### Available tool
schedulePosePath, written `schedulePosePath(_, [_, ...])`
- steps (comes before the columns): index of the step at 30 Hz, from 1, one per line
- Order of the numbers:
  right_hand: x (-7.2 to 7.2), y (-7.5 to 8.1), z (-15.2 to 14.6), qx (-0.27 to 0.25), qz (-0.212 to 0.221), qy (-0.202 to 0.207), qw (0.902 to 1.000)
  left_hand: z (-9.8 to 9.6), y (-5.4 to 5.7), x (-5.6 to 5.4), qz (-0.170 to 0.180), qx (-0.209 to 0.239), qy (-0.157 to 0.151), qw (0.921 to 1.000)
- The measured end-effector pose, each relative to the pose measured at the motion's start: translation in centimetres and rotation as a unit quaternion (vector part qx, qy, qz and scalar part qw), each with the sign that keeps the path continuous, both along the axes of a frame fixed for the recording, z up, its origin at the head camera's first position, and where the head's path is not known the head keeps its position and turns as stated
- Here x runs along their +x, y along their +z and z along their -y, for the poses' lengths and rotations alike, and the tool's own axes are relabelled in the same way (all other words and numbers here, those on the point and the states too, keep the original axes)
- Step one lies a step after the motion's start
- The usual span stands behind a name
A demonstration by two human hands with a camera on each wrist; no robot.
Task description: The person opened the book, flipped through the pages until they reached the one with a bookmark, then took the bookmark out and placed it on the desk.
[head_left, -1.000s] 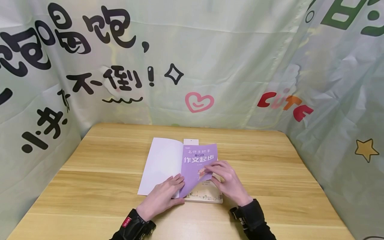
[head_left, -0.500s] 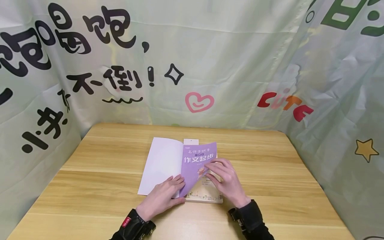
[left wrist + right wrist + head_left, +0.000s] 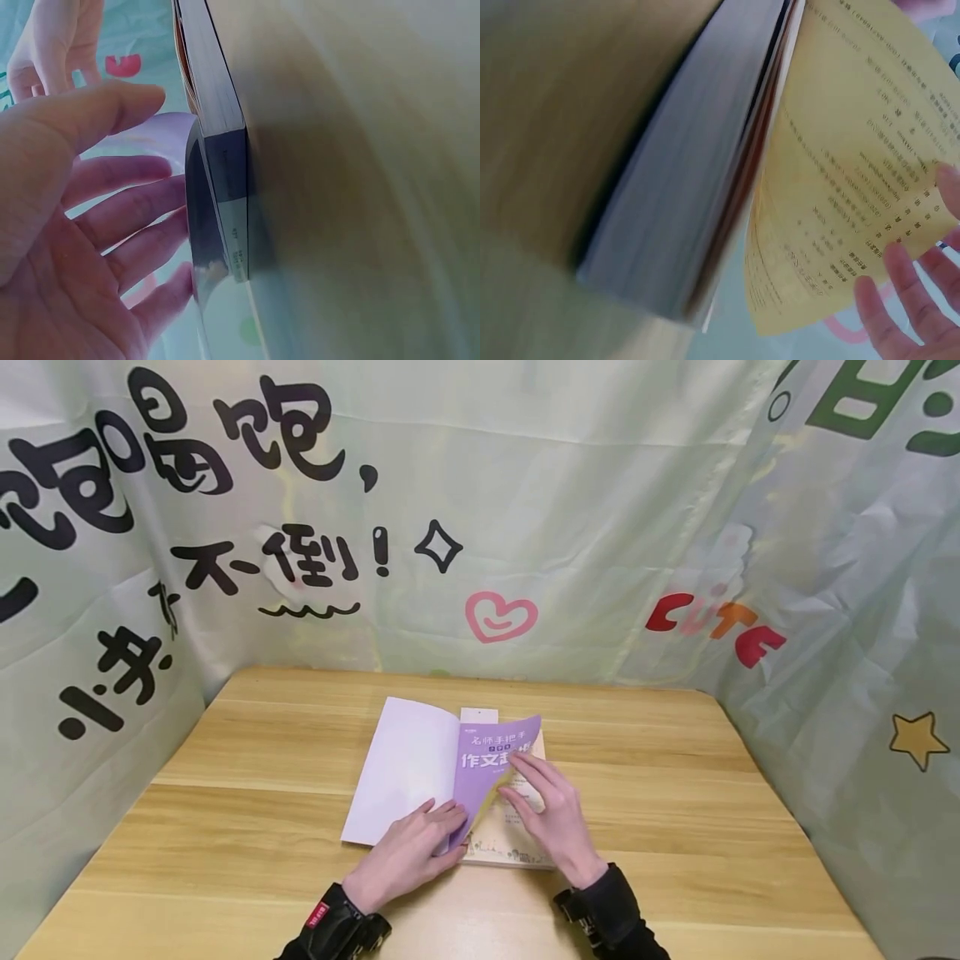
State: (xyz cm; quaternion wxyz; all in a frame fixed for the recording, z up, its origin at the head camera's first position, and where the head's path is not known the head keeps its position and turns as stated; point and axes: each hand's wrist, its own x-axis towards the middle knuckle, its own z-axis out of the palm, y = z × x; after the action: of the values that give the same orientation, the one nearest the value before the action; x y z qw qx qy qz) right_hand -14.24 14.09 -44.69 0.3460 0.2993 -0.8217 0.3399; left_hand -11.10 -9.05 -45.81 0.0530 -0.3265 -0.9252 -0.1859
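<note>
A book lies open on the table, its white inside cover point(image 3: 397, 768) folded to the left. My left hand point(image 3: 412, 843) rests flat across the gutter near the bottom, fingers extended. At its right, a purple page point(image 3: 480, 752) with white printed characters curls up from the book. My right hand point(image 3: 551, 806) pinches this page by its right edge, thumb on the underside. Beneath shows a cream page point(image 3: 510, 843) with small drawings along the bottom. In the right wrist view the lifted page's yellow underside point(image 3: 855, 172) carries lines of print, beside the thick page block point(image 3: 682, 172).
A white tab point(image 3: 478, 716) sticks out past the book's top edge. The wooden table point(image 3: 660, 760) reaches back to a pale printed cloth point(image 3: 585, 527), which hangs behind and on both sides.
My right hand has moved left, bending the purple page further over and showing more of the cream page and a yellow underside. My left hand stays at the gutter. The head view shifts slightly.
</note>
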Motion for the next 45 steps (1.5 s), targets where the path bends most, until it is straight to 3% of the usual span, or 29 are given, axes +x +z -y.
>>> schedulePosePath(4, [0.2, -0.1, 0.4, -0.012, 0.040, 0.007, 0.9991, -0.1, -0.1, 0.0, -0.005, 0.030, 0.013, 0.9994])
schedulePosePath(7, [0.4, -0.1, 0.7, -0.029, 0.104, 0.029, 0.9937, -0.2, -0.2, 0.1, -0.013, 0.055, 0.023, 0.9981])
schedulePosePath(11, [0.6, 0.2, 1.2, -0.077, 0.225, 0.075, 0.9685, -0.4, -0.1, 0.1, -0.018, 0.080, 0.035, 0.9961])
schedulePosePath(16, [0.6, 0.4, 2.1, -0.116, 0.321, 0.106, 0.9339, -0.5, 0.1, 0.3, 0.005, 0.100, 0.054, 0.9935])
schedulePosePath(20, [0.6, 0.4, 2.8, -0.121, 0.365, 0.114, 0.9161, -0.5, 0.3, 0.3, 0.055, 0.149, 0.065, 0.9851])
schedulePosePath(23, [0.4, 0.2, 3.4, -0.109, 0.378, 0.113, 0.9123, -0.4, 0.5, 0.3, 0.090, 0.191, 0.073, 0.9747])
schedulePosePath(28, [0.0, 0.0, 4.2, -0.106, 0.397, 0.124, 0.9031, -0.2, 0.8, 0.2, 0.095, 0.238, 0.080, 0.9632])
schedulePosePath(32, [0.0, 0.0, 4.8, -0.109, 0.412, 0.129, 0.8954, 0.0, 1.0, 0.2, 0.089, 0.302, 0.078, 0.9460])
schedulePosePath(37, [-0.1, -0.1, 5.5, -0.105, 0.422, 0.130, 0.8909, 0.4, 1.4, 0.0, 0.102, 0.377, 0.099, 0.9153])
schedulePosePath(41, [-0.1, -0.4, 6.0, -0.091, 0.422, 0.120, 0.8938, 1.1, 2.3, -0.2, 0.131, 0.405, 0.137, 0.8943])
schedulePosePath(45, [0.0, -0.5, 6.4, -0.075, 0.418, 0.120, 0.8975, 2.2, 3.0, -0.8, 0.188, 0.434, 0.144, 0.8695])
